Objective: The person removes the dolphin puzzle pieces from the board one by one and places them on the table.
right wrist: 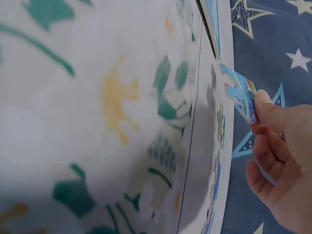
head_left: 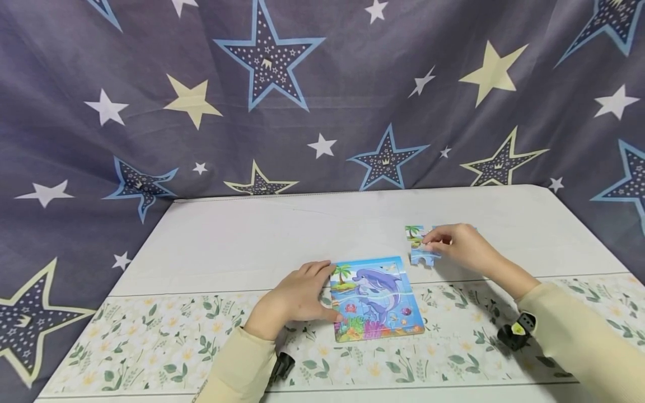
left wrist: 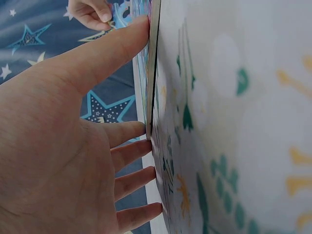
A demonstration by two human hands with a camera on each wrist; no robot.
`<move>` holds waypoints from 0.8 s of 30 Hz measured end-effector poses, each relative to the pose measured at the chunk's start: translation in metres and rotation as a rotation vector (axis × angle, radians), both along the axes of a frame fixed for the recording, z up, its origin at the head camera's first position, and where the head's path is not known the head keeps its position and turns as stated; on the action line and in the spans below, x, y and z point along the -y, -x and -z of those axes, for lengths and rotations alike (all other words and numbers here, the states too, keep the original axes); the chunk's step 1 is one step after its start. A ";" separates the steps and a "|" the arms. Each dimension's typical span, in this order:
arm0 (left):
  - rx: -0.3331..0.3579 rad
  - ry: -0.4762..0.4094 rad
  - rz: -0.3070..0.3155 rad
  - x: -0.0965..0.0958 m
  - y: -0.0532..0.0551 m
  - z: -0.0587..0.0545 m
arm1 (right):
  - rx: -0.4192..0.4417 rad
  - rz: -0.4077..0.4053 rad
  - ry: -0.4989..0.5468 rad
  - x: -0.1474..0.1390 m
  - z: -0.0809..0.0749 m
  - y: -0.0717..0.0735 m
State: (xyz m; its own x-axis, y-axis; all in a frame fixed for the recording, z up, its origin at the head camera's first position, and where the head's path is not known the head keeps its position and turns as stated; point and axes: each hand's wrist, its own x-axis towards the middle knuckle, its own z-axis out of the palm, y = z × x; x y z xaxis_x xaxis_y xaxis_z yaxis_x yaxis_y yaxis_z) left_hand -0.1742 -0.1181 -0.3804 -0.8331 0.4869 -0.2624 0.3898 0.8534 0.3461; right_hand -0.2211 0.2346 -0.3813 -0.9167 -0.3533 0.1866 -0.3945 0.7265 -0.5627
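Pinching a puzzle piece (right wrist: 243,90) between thumb and fingers, the right hand (head_left: 466,249) holds it tilted, beyond the right side of the dolphin puzzle board (head_left: 378,299). A slackening pinch could drop it among the loose pieces (right wrist: 216,175) on the table (head_left: 282,235). The left hand (head_left: 299,294), fingers apart, merely touches the board's left edge, so a careless push might skid it.
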 end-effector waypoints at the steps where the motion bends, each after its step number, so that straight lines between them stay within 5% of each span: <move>1: 0.000 0.001 0.000 0.000 0.000 0.000 | 0.002 0.003 0.001 -0.001 0.001 0.002; 24: 0.006 -0.013 0.003 0.001 0.000 -0.001 | 0.137 -0.028 -0.025 -0.001 0.013 0.019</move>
State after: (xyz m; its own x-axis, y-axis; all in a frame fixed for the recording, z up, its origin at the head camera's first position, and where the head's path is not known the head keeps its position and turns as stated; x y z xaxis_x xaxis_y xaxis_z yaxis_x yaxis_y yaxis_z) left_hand -0.1742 -0.1189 -0.3798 -0.8303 0.4928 -0.2605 0.3902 0.8476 0.3596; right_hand -0.2402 0.2355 -0.3948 -0.9225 -0.3825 0.0511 -0.3359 0.7307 -0.5943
